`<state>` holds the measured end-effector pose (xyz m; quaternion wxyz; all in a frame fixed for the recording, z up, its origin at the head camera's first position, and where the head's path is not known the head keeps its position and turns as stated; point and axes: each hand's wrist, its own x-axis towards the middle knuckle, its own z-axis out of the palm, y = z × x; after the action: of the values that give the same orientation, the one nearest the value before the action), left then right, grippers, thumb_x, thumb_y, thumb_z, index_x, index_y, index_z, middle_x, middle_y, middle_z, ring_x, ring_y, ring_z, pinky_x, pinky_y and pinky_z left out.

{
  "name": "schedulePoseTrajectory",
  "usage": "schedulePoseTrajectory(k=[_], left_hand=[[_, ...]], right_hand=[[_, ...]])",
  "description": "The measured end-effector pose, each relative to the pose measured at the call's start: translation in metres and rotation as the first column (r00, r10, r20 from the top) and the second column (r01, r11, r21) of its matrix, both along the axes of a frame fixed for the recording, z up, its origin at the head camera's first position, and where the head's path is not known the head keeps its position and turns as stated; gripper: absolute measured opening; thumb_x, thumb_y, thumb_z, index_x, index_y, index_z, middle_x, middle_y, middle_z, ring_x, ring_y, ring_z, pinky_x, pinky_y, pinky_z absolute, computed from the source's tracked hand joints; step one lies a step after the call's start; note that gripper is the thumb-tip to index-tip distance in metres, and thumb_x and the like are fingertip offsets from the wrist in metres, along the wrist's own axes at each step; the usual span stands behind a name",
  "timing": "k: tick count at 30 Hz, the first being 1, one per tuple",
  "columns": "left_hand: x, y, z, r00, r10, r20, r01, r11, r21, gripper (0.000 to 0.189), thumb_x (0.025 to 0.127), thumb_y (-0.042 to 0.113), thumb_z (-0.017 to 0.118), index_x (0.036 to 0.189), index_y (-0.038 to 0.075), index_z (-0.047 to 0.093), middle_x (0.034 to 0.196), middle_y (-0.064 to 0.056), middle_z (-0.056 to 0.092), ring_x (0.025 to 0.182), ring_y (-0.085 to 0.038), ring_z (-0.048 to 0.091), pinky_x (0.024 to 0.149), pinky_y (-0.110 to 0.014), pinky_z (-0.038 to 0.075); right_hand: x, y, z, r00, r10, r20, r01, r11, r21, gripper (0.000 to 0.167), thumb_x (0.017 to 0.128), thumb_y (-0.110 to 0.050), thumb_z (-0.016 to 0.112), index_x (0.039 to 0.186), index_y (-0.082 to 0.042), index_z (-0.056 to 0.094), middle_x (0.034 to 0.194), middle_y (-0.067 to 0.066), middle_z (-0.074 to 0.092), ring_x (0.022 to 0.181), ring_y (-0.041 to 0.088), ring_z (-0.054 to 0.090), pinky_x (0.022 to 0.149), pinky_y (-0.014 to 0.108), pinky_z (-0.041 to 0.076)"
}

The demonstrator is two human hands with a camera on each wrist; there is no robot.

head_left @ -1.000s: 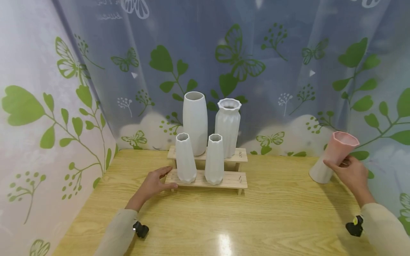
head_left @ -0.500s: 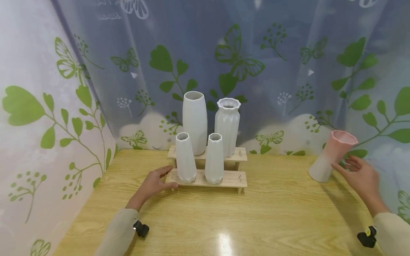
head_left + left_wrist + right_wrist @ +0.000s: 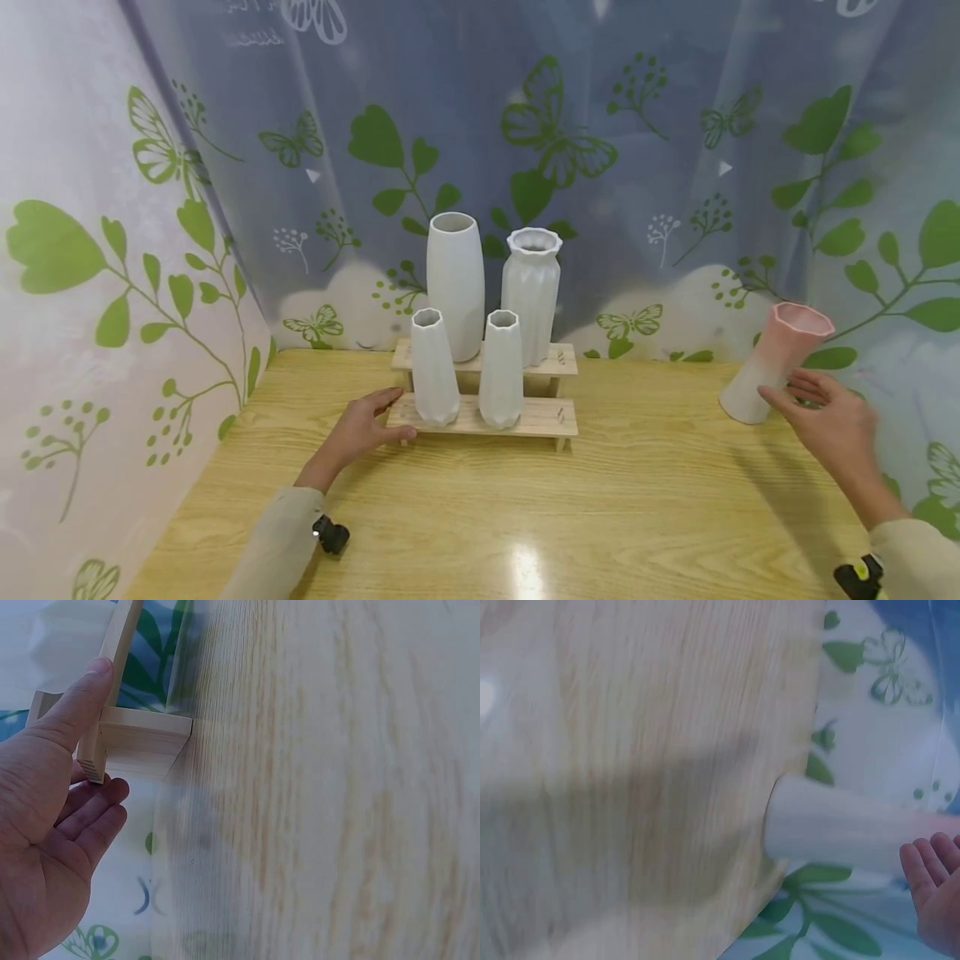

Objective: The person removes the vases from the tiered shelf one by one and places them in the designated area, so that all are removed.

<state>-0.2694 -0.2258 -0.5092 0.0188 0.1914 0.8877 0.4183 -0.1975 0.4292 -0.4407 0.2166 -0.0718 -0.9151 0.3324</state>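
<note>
My left hand [image 3: 358,432] holds the left end of a two-step wooden stand [image 3: 546,417]. In the left wrist view the thumb lies on the edge of the stand's board [image 3: 91,754], and the other fingers are beneath its end. Two slim white vases [image 3: 435,371] stand on the lower step. A tall smooth white vase [image 3: 456,283] and a white vase with a scalloped rim [image 3: 532,304] occupy the upper step. At the right, a pink-and-white vase [image 3: 776,354] stands on the table. Close beside it is my right hand [image 3: 836,429], fingers loosely extended; whether they touch it I cannot tell.
The wooden table [image 3: 480,508] reaches back to a blue curtain [image 3: 637,208] printed with green leaves and butterflies. Pale patterned sheets [image 3: 67,333] hang along the left and right sides.
A second ago my right hand gripped the pink-and-white vase. It let go and drew off to the right, then came back a little leftward. The left hand stays put.
</note>
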Motion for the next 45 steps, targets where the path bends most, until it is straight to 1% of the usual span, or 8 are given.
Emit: schedulePoseTrajectory(k=[8, 12, 14, 22, 28, 33, 37, 45], left_hand=[[0.000, -0.002, -0.003, 1.000, 0.004, -0.004, -0.004, 1.000, 0.005, 0.090, 0.083, 0.040, 0.086, 0.151, -0.005, 0.046, 0.154, -0.024, 0.045, 0.141, -0.043, 0.045, 0.111, -0.051, 0.047], [0.000, -0.002, -0.003, 1.000, 0.008, 0.008, -0.008, 1.000, 0.009, 0.091, 0.082, 0.040, 0.086, 0.151, -0.003, 0.046, 0.155, -0.023, 0.045, 0.142, -0.041, 0.044, 0.112, -0.050, 0.047], [-0.001, -0.002, -0.004, 1.000, 0.006, 0.005, -0.006, 1.000, 0.007, 0.092, 0.082, 0.040, 0.086, 0.151, -0.003, 0.046, 0.155, -0.023, 0.045, 0.142, -0.041, 0.044, 0.112, -0.050, 0.046], [-0.001, -0.003, -0.005, 1.000, 0.012, -0.011, -0.012, 1.000, -0.007, 0.092, 0.082, 0.042, 0.086, 0.151, -0.005, 0.046, 0.154, -0.024, 0.046, 0.141, -0.042, 0.045, 0.111, -0.051, 0.047], [-0.001, -0.003, -0.007, 1.000, 0.018, -0.007, -0.018, 1.000, 0.002, 0.091, 0.082, 0.041, 0.086, 0.151, -0.004, 0.046, 0.155, -0.024, 0.045, 0.141, -0.042, 0.045, 0.111, -0.051, 0.047], [-0.001, -0.003, -0.006, 1.000, 0.017, 0.001, -0.017, 1.000, 0.012, 0.092, 0.081, 0.041, 0.087, 0.151, -0.003, 0.046, 0.155, -0.022, 0.045, 0.142, -0.041, 0.044, 0.112, -0.049, 0.047], [-0.001, -0.002, -0.005, 1.000, 0.017, -0.010, -0.016, 1.000, 0.009, 0.091, 0.082, 0.039, 0.087, 0.151, -0.004, 0.047, 0.154, -0.023, 0.046, 0.142, -0.042, 0.045, 0.111, -0.049, 0.047], [-0.002, -0.001, -0.006, 1.000, 0.017, -0.010, -0.017, 1.000, -0.002, 0.091, 0.082, 0.041, 0.086, 0.151, -0.003, 0.046, 0.155, -0.022, 0.046, 0.141, -0.041, 0.045, 0.111, -0.049, 0.048]], right_hand=[[-0.003, -0.034, 0.012, 0.994, 0.102, -0.047, -0.107, 0.988, -0.112, 0.068, 0.091, -0.035, 0.080, 0.141, 0.005, 0.057, 0.116, -0.009, 0.069, 0.086, -0.025, 0.054, 0.069, 0.001, 0.051], [-0.007, -0.048, 0.018, 0.989, 0.132, -0.064, -0.140, 0.981, -0.134, 0.066, 0.091, -0.034, 0.080, 0.141, 0.003, 0.058, 0.106, -0.032, 0.058, 0.089, -0.023, 0.057, 0.072, 0.001, 0.051], [-0.009, -0.055, 0.020, 0.985, 0.152, -0.079, -0.162, 0.977, -0.141, 0.064, 0.092, -0.033, 0.080, 0.141, 0.002, 0.058, 0.105, -0.035, 0.056, 0.092, -0.021, 0.058, 0.074, 0.001, 0.051], [-0.013, -0.087, 0.025, 0.957, 0.233, -0.175, -0.261, 0.953, -0.155, 0.054, 0.090, -0.020, 0.082, 0.136, 0.000, 0.063, 0.111, -0.028, 0.064, 0.100, -0.012, 0.063, 0.078, 0.004, 0.053], [-0.013, -0.113, 0.033, 0.929, 0.296, -0.224, -0.336, 0.925, -0.174, 0.049, 0.089, -0.014, 0.082, 0.134, -0.004, 0.066, 0.117, -0.014, 0.069, 0.104, -0.006, 0.066, 0.081, 0.007, 0.055], [-0.012, -0.131, 0.036, 0.909, 0.346, -0.233, -0.390, 0.902, -0.182, 0.048, 0.089, -0.012, 0.082, 0.134, -0.004, 0.067, 0.115, -0.023, 0.068, 0.102, -0.008, 0.066, 0.081, 0.009, 0.057], [-0.012, -0.144, 0.035, 0.897, 0.383, -0.219, -0.426, 0.882, -0.201, 0.048, 0.089, -0.012, 0.082, 0.134, -0.006, 0.067, 0.116, -0.021, 0.068, 0.103, -0.008, 0.066, 0.082, 0.011, 0.057], [-0.019, -0.172, 0.028, 0.871, 0.440, -0.219, -0.482, 0.852, -0.207, 0.048, 0.090, -0.013, 0.081, 0.136, -0.008, 0.066, 0.127, 0.011, 0.070, 0.107, -0.005, 0.066, 0.086, 0.014, 0.058]])
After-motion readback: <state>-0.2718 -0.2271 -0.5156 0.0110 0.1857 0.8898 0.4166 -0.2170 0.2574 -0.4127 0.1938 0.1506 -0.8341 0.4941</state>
